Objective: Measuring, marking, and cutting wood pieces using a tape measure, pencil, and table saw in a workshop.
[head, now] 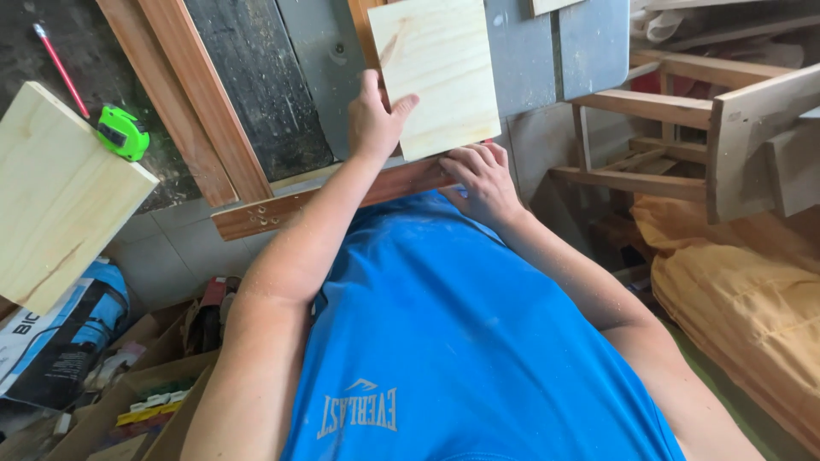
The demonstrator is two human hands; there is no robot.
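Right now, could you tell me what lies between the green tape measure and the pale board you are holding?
In the head view, two reddish-brown wooden rails and a dark panel lie between the tape measure and the board.

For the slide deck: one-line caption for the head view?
Left hand and right hand press a pale square wood panel on a grey saw table, green tape measure lying nearby.

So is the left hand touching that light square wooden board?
Touching. The head view shows the left hand pressed against the board's left edge, its thumb lying across the pale face.
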